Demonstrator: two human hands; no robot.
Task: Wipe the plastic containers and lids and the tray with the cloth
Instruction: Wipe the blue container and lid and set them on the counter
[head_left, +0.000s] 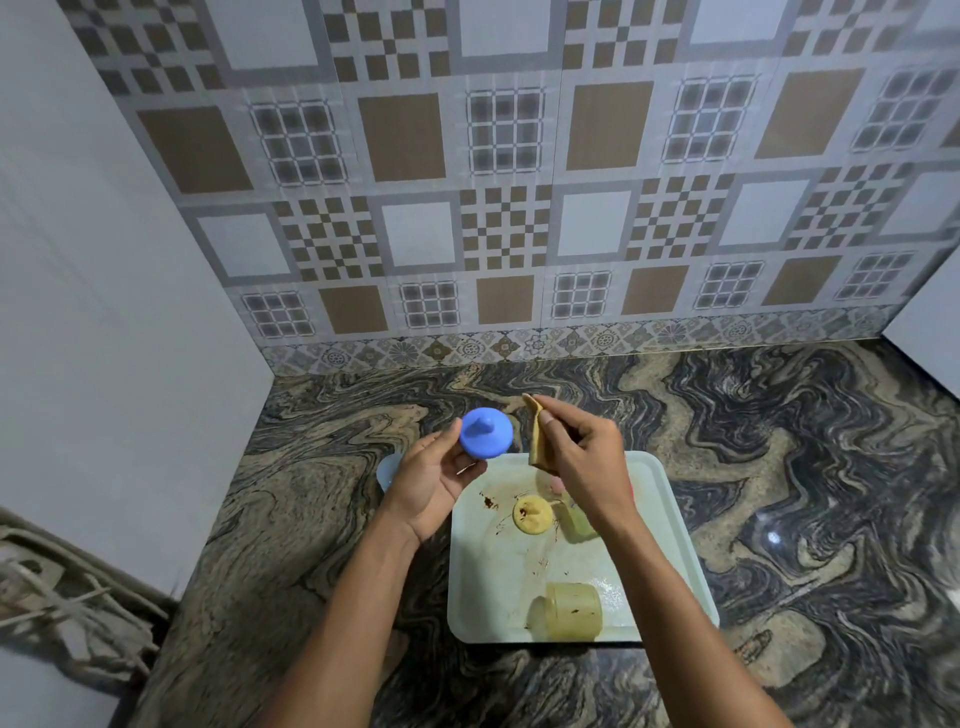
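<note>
Below, a dark swirled stone counter (779, 467) meets a patterned tile wall (519, 182), and a pale tray (670, 519) with brown stains lies on it. Above the tray's far-left corner, the left hand (434, 480) grips a blue lid (485, 432); beside it the right hand (582, 452) pinches a tan cloth (537, 431). On the tray rest a yellow lid (532, 513) and a yellowish container (569, 610).

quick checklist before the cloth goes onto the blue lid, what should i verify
1. Blue knobbed plastic lid gripped in left hand: ok.
2. Folded tan cloth pinched in right hand: ok.
3. Cloth touching lid: not ok, a gap shows.
4. Pale green plastic tray clean: not ok, brown smears near the yellow round lid.
5. Yellowish plastic container upright: not ok, lying on its side.
6. Lid's underside clean: cannot tell.
</note>
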